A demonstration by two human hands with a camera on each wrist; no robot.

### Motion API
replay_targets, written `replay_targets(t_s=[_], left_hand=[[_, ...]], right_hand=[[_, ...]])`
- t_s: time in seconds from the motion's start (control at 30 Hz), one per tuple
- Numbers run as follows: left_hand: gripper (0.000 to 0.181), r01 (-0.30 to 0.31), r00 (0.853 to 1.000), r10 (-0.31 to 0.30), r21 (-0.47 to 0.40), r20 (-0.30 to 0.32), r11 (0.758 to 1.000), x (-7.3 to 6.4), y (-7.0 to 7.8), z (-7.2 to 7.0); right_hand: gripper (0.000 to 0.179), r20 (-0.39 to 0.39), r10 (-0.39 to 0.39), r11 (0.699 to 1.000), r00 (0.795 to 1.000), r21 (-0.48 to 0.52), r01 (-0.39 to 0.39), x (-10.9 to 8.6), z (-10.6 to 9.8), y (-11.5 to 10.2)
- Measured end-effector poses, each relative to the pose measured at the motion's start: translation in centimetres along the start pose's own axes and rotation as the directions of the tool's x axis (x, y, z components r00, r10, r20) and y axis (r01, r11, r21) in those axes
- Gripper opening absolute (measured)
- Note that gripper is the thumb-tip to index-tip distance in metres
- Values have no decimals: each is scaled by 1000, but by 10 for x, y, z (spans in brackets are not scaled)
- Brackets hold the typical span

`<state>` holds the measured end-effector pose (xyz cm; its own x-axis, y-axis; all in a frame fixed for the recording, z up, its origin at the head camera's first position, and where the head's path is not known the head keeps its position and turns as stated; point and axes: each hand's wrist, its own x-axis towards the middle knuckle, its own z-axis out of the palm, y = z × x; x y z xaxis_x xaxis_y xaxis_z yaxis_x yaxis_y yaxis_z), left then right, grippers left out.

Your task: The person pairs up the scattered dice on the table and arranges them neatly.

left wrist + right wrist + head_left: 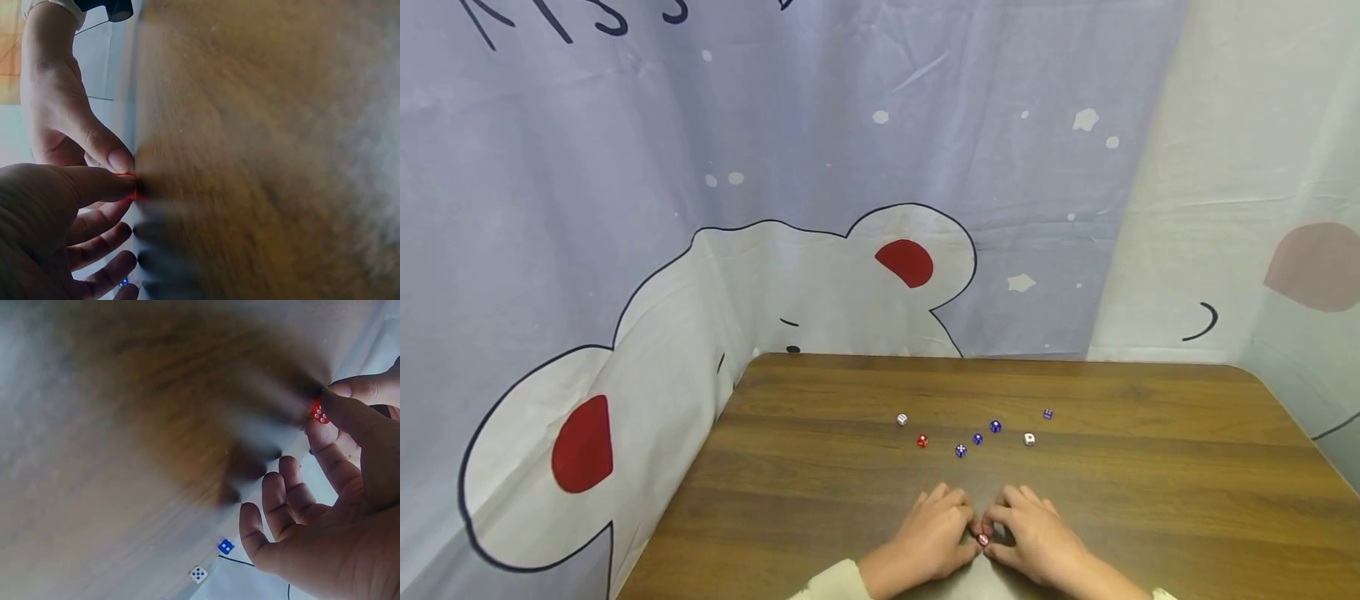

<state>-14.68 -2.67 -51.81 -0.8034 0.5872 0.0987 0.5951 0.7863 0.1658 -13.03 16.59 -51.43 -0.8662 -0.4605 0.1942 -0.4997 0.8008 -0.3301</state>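
Note:
A small red die [982, 540] with white dots is on the brown table near its front, at the fingertips of both hands. My left hand [931, 533] pinches it from the left with thumb and forefinger; in the left wrist view the left thumb covers most of the die. From the right, my right hand [1033, 533] also pinches the die [320, 414], its thumb and forefinger curled around it. The other fingers of both hands are bent, with tips near the tabletop.
Farther back on the table [820, 483] lie several loose dice: a white die [902, 419] and a red die [922, 440] at left, blue dice including one blue die [961, 451] in the middle, and another white die [1029, 439] at right. A printed curtain [1037, 192] hangs behind.

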Motion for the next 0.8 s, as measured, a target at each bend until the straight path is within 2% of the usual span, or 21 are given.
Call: replay_targets(t_s=[0.23, 0.53, 0.67, 0.8], left_hand=[[17, -32, 999, 32, -11, 14, 999, -2, 0, -1], [17, -42, 999, 42, -24, 12, 999, -2, 0, -3], [18, -27, 999, 28, -39, 22, 999, 0, -9, -8], [21, 30, 1000, -30, -50, -2, 998, 6, -28, -15]], right_hand=[[23, 6, -5, 1000, 1000, 27, 5, -4, 0, -1], [23, 15, 0, 999, 1000, 40, -1, -5, 0, -1], [23, 30, 12, 999, 999, 53, -14, -5, 1, 0], [24, 26, 10, 998, 1000, 60, -12, -5, 1, 0]])
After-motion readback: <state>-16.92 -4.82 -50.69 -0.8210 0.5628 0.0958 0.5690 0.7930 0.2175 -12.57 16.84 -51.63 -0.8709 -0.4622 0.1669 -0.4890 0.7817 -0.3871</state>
